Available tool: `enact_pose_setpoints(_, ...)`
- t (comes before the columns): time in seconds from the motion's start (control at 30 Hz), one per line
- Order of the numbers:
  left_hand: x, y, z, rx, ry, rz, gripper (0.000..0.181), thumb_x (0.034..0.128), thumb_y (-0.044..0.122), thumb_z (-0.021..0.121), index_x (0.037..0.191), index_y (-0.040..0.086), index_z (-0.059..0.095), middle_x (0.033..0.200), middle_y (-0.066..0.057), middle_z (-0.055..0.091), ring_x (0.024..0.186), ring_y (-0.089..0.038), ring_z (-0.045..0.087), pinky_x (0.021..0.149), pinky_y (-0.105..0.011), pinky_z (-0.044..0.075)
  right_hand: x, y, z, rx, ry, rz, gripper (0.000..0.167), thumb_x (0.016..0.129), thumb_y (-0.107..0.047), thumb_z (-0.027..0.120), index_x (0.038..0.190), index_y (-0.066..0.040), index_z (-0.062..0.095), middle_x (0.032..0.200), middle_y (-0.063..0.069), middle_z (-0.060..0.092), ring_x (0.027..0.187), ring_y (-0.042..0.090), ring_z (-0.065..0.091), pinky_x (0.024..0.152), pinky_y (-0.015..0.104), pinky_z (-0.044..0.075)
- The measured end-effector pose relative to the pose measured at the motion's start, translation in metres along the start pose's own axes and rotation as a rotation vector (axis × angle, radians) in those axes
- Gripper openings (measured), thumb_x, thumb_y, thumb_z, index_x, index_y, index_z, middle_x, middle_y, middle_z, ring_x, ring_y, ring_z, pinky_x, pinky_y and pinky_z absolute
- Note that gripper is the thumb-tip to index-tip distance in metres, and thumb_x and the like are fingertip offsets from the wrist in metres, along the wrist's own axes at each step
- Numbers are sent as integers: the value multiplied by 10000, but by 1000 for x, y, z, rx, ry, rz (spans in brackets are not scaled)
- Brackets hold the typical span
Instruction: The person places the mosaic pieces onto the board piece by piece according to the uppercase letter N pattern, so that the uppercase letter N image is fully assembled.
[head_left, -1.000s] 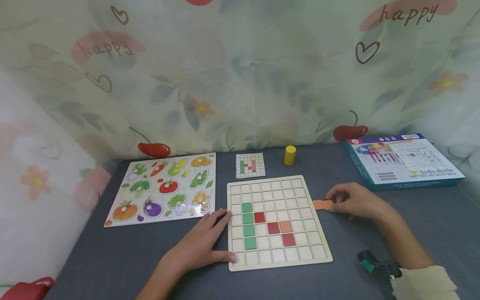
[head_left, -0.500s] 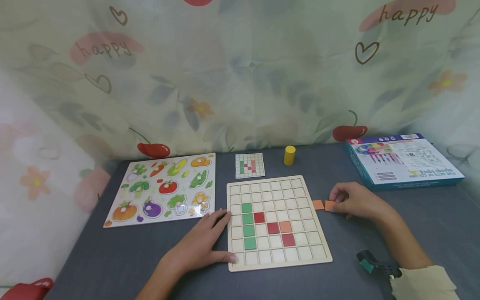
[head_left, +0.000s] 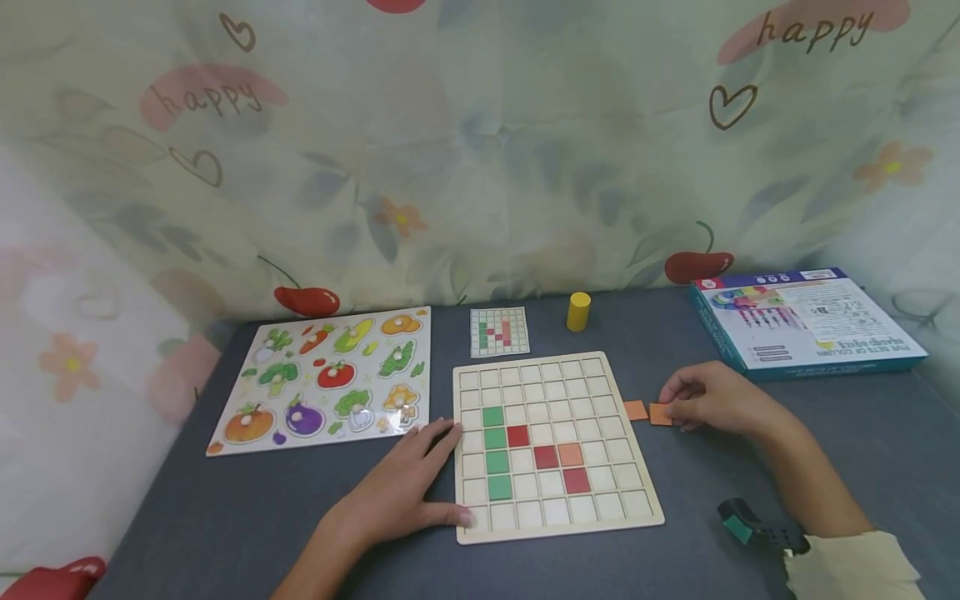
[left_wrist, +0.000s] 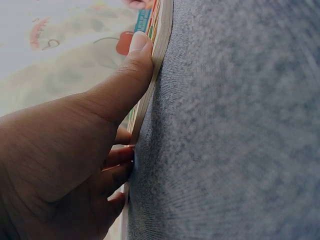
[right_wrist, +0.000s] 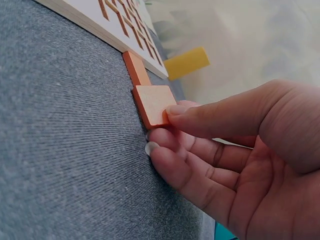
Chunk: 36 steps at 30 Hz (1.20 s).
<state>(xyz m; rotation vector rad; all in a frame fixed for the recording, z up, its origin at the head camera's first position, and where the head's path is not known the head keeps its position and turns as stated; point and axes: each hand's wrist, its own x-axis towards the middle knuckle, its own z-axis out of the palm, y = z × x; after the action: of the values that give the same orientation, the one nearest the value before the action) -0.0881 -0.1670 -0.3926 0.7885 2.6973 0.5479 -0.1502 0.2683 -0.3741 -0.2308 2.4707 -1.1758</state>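
A wooden grid board (head_left: 551, 514) lies flat on the table, with green tiles (head_left: 497, 462) in a column, dark red tiles (head_left: 546, 457) and one orange tile (head_left: 571, 454) in its cells. My left hand (head_left: 401, 483) rests at its left side, thumb on the near corner and fingers along the edge; the left wrist view shows the thumb (left_wrist: 132, 70) against the rim. To the right of the board, my right hand (head_left: 712, 402) pinches an orange square tile (right_wrist: 154, 105) between thumb and fingers. A second orange tile (head_left: 636, 410) lies between it and the board's edge.
Behind the board are a small pattern card (head_left: 517, 346) and a yellow cylinder (head_left: 578, 312). A vegetable puzzle board (head_left: 375, 333) lies left, a flat box (head_left: 817, 325) back right. A patterned cloth (head_left: 495, 167) hangs behind the table.
The orange pieces by the right hand, overlapped at first, now show as two separate tiles with a gap between. The right hand has shifted slightly right. My left hand has stayed put.
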Motion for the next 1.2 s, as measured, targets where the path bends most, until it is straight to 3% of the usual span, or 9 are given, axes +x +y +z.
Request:
enact_pose_setpoints(0.23, -1, 0, 0, 3, 6, 5, 1063, 801, 740, 652, 1587, 113, 309, 1595, -103, 295, 1455, -322, 278, 1157, -540, 260, 0, 0, -1, 52, -6, 31, 121, 923, -62, 699, 1000, 31, 697, 875, 70, 690, 756, 221, 655, 683, 314, 586)
enact_pose_setpoints(0.6, -1, -1, 0, -4, -4, 2, 1060, 805, 744, 642, 1592, 123, 299, 1599, -99, 287, 1462, -330, 264, 1164, -543, 239, -2, -11, 2, 93, -17, -3, 161, 914, -92, 727, 1010, 35, 702, 864, 83, 682, 762, 230, 667, 699, 327, 592)
enact_pose_setpoints(1.2, 0, -1, 1, -3, -9, 1, 1065, 801, 745, 645, 1593, 125, 296, 1602, -100, 282, 1464, -329, 262, 1167, -543, 232, 22, -53, 37, 59, -58, -82, 79, 896, -59, 740, 938, 4, 719, 773, 65, 683, 687, 210, 650, 660, 326, 578)
